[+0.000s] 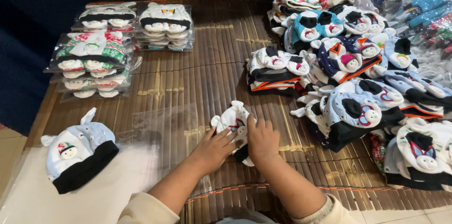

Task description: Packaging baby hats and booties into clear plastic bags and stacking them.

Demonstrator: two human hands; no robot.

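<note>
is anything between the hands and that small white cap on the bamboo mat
Nothing visible. The left hand and right hand both already rest on the small white fabric cap, which lies on the brown bamboo mat.

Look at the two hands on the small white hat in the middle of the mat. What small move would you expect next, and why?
Probably sliding the folded white hat left into the clear plastic bag. Both the left hand and the right hand press it flat on the bamboo mat, the empty bag lies just beside it, and bagged hat packs are stacked at the far left, while the loose hats lie piled on the right.
</note>
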